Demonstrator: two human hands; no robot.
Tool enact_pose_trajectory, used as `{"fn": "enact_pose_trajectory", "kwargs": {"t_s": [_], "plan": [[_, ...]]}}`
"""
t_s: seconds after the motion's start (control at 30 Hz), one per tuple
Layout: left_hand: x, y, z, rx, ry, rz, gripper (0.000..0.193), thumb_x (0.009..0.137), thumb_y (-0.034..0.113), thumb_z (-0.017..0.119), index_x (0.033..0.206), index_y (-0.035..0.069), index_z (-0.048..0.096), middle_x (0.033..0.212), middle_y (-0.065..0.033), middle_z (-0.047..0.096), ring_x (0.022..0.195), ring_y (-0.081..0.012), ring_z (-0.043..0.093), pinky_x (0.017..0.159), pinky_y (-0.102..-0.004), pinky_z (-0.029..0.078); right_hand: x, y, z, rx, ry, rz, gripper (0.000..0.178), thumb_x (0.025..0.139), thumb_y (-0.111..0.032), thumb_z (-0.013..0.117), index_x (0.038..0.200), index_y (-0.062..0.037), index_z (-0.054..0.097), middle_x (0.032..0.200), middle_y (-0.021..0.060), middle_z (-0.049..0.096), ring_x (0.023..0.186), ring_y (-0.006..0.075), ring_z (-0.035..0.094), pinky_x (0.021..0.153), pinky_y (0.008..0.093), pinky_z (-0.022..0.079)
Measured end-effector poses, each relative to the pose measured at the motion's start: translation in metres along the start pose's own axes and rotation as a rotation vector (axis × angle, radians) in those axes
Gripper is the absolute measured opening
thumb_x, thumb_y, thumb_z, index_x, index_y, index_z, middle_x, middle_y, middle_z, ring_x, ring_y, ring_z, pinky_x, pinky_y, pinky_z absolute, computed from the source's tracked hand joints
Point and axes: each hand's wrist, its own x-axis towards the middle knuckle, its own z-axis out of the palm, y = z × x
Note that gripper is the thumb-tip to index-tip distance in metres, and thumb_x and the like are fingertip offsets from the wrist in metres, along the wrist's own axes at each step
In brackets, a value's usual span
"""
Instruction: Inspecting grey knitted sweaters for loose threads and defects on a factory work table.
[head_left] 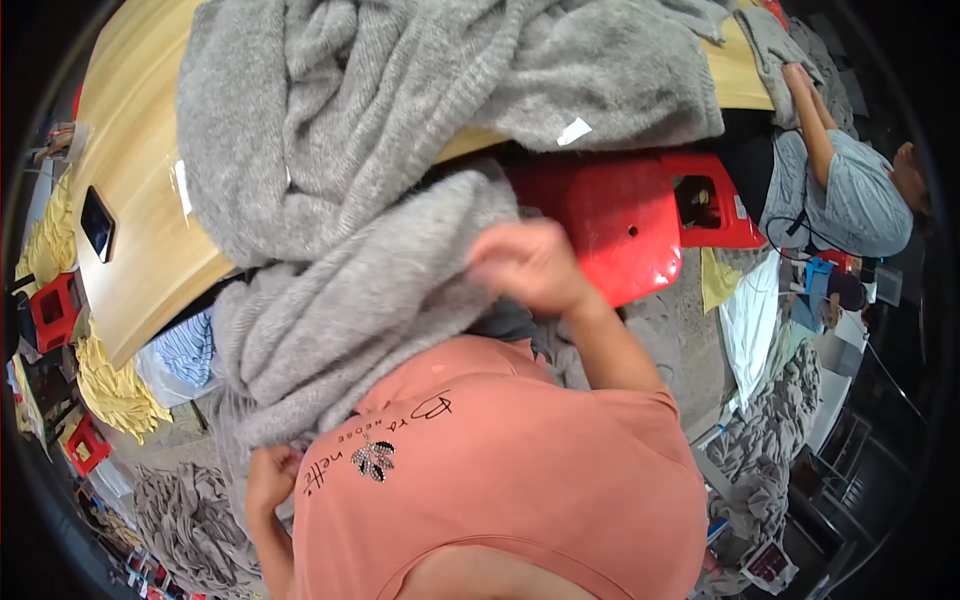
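A grey fuzzy knit garment point(340, 300) lies bunched across my lap, against the table edge. My left hand point(270, 480) is at its lower left end, fingers closed on the edge of the knit. Raised beside the garment's right side is my right hand point(530, 265). Its fingers are curled in and blurred by motion, and anything held between them is too small or smeared to make out. More grey knit garments point(400, 90) are heaped on the table just beyond, with small white tags point(574, 131) on them.
A phone point(98, 223) lies on the wooden table point(145, 150) at left. A red plastic stool point(610, 225) stands right of my lap. Another person point(840, 190) sits at far right, hand on grey knit. Yellow cloth point(115, 390) and grey fabric piles point(190, 520) lie around the floor.
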Motion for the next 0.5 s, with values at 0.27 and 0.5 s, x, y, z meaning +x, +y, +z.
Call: {"fn": "enact_pose_trajectory", "kwargs": {"t_s": [0.27, 0.5], "plan": [[0.07, 0.174, -0.021, -0.117, 0.104, 0.879, 0.017, 0.07, 0.008, 0.062, 0.084, -0.002, 0.06, 0.077, -0.0129, 0.059, 0.062, -0.0193, 0.057, 0.056, -0.0254, 0.045, -0.013, 0.073, -0.004, -0.802, 0.455, -0.057, 0.044, 0.066, 0.0, 0.052, 0.11, -0.002, 0.046, 0.097, 0.0187, 0.051, 0.086, 0.0375, 0.053, 0.073, 0.0398, 0.046], [0.145, 0.265, 0.031, -0.225, 0.384, 0.741, 0.045, 0.068, 0.013, 0.069, 0.107, -0.002, 0.051, 0.092, -0.0148, 0.061, 0.082, -0.0308, 0.059, 0.074, -0.033, 0.047, 0.019, 0.015, 0.024, -0.315, 0.176, -0.377, 0.006, 0.074, 0.004, 0.054, 0.078, 0.0023, 0.058, 0.072, 0.0123, 0.055, 0.065, 0.0217, 0.055, 0.061, 0.0271, 0.044]]}}
